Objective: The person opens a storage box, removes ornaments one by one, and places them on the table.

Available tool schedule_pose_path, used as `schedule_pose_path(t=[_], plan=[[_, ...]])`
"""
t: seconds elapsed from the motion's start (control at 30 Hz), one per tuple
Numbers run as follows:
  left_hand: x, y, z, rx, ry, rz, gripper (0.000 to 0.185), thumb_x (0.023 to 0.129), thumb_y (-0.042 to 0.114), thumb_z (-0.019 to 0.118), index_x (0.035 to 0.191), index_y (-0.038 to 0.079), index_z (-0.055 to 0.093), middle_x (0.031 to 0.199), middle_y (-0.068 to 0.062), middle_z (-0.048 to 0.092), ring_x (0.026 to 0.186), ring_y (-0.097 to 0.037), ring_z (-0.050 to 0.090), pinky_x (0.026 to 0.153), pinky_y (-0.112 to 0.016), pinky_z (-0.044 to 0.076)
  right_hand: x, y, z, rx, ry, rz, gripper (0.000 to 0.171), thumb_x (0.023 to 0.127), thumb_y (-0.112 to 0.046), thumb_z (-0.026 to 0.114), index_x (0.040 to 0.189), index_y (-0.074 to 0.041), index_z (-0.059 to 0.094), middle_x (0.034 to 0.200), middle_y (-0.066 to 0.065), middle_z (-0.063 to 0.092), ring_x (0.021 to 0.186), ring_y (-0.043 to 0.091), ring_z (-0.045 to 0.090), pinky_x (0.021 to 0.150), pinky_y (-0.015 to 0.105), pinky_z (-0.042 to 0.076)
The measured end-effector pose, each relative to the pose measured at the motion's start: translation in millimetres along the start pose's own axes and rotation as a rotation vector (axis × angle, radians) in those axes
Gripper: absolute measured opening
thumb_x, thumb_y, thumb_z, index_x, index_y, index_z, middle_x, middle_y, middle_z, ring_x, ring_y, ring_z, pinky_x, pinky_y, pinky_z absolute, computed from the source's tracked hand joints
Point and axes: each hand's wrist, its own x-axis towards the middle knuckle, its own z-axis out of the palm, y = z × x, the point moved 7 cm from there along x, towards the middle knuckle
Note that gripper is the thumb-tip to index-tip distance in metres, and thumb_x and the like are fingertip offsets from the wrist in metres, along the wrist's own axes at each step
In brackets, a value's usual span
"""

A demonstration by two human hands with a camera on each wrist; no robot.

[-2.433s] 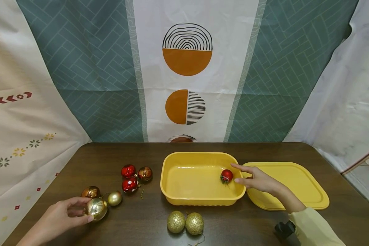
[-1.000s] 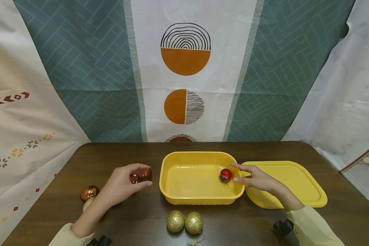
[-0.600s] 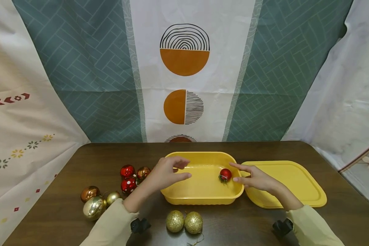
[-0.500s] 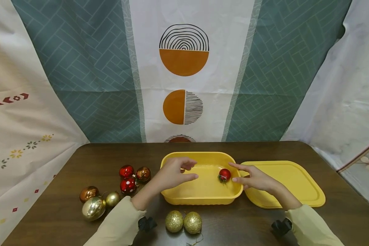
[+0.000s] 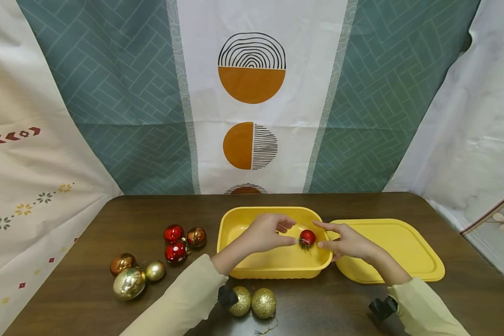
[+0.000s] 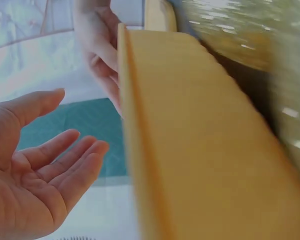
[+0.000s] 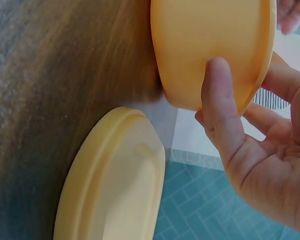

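Observation:
A yellow plastic tub point(image 5: 236, 219) stands mid-table with a small red ornament point(image 5: 307, 237) lying at its right end. My left hand point(image 5: 293, 233) reaches across the tub, thumb and fingers spread just left of the ornament and holding nothing. In the left wrist view that left hand point(image 6: 65, 140) shows a bare palm beside the tub wall point(image 6: 190, 130). My right hand point(image 5: 319, 234) stays at the tub's right rim with fingers straight, close to the ornament. In the right wrist view the thumb point(image 7: 222, 110) lies against the tub's outer wall point(image 7: 200, 45).
The yellow lid point(image 5: 399, 252) lies flat to the right of the tub. Two glittery gold balls point(image 5: 263, 303) sit at the front edge. Red and copper balls point(image 5: 176, 252) cluster left of the tub, with gold and copper ones point(image 5: 129, 283) further left. Patterned cloth hangs behind.
My left hand let go of the large gold ball at the far left and swept right, over the red balls and into the tub toward the red ornament. The right hand stayed put.

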Motion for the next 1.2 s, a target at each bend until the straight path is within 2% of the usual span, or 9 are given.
schedule_pose_path(t=[0.23, 0.47, 0.53, 0.67, 0.87, 0.93, 1.03, 1.2], plan=[[26.2, 14.4, 10.1, 0.028, -0.062, -0.053, 0.04, 0.079, 0.026, 0.071, 0.114, 0.008, 0.062, 0.111, -0.004, 0.064, 0.095, -0.012, 0.062, 0.076, -0.02, 0.049, 0, 2, 0, 0.018, -0.002, 0.014, 0.068, 0.085, -0.021, 0.064, 0.14, 0.001, 0.03, 0.138, 0.033, 0.027, 0.067, 0.022, 0.061, 0.061, 0.036, 0.054], [52.5, 25.9, 10.4, -0.028, -0.092, -0.047, 0.036, 0.082, 0.023, 0.068, 0.114, 0.007, 0.063, 0.111, -0.004, 0.064, 0.101, -0.012, 0.059, 0.077, -0.02, 0.049, 1, 4, -1, 0.019, 0.012, 0.037, 0.071, 0.084, -0.023, 0.065, 0.138, 0.007, 0.029, 0.137, 0.035, 0.027, 0.059, 0.022, 0.059, 0.06, 0.036, 0.054], [59.8, 27.6, 9.3, -0.018, -0.105, -0.046, 0.034, 0.083, 0.022, 0.067, 0.113, 0.008, 0.064, 0.109, -0.003, 0.065, 0.101, -0.013, 0.059, 0.077, -0.02, 0.048, 1, 5, -1, 0.016, 0.013, 0.041, 0.073, 0.084, -0.024, 0.065, 0.139, 0.008, 0.027, 0.138, 0.035, 0.026, 0.059, 0.022, 0.059, 0.061, 0.036, 0.054], [73.1, 24.8, 11.9, 0.073, -0.149, -0.058, 0.028, 0.083, 0.02, 0.067, 0.108, 0.008, 0.067, 0.103, -0.001, 0.067, 0.095, -0.012, 0.06, 0.075, -0.019, 0.048, 1, 5, -1, 0.015, 0.004, 0.04, 0.074, 0.084, -0.025, 0.065, 0.14, 0.005, 0.026, 0.14, 0.034, 0.022, 0.065, 0.021, 0.06, 0.062, 0.036, 0.054], [84.2, 13.3, 26.8, 0.319, -0.245, -0.106, 0.018, 0.08, 0.022, 0.07, 0.094, 0.011, 0.072, 0.092, 0.004, 0.066, 0.079, -0.009, 0.057, 0.066, -0.019, 0.047, 1, 4, 0, 0.026, -0.004, 0.03, 0.07, 0.085, -0.022, 0.064, 0.14, 0.002, 0.029, 0.14, 0.033, 0.023, 0.059, 0.021, 0.058, 0.06, 0.036, 0.054], [86.3, 11.3, 29.1, 0.38, -0.251, -0.123, 0.016, 0.078, 0.022, 0.071, 0.091, 0.011, 0.071, 0.087, 0.005, 0.065, 0.075, -0.009, 0.055, 0.064, -0.019, 0.046, 1, 3, 0, 0.022, -0.007, 0.02, 0.068, 0.086, -0.021, 0.063, 0.141, 0.0, 0.029, 0.14, 0.033, 0.023, 0.059, 0.022, 0.057, 0.06, 0.036, 0.054], [88.6, 8.4, 31.7, 0.429, -0.265, -0.164, 0.015, 0.077, 0.021, 0.072, 0.086, 0.011, 0.068, 0.082, 0.005, 0.063, 0.072, -0.01, 0.053, 0.062, -0.02, 0.045, 0, 2, 0, 0.028, -0.011, 0.014, 0.067, 0.086, -0.02, 0.063, 0.141, -0.001, 0.03, 0.14, 0.033, 0.023, 0.06, 0.022, 0.057, 0.06, 0.036, 0.054], [90.3, 3.7, 41.4, 0.454, -0.354, -0.229, 0.019, 0.076, 0.02, 0.073, 0.086, 0.009, 0.06, 0.074, 0.001, 0.055, 0.066, -0.012, 0.05, 0.055, -0.021, 0.043, -1, 2, 1, 0.036, -0.01, 0.015, 0.066, 0.086, -0.019, 0.063, 0.141, -0.002, 0.03, 0.139, 0.033, 0.023, 0.061, 0.022, 0.057, 0.06, 0.036, 0.054]])
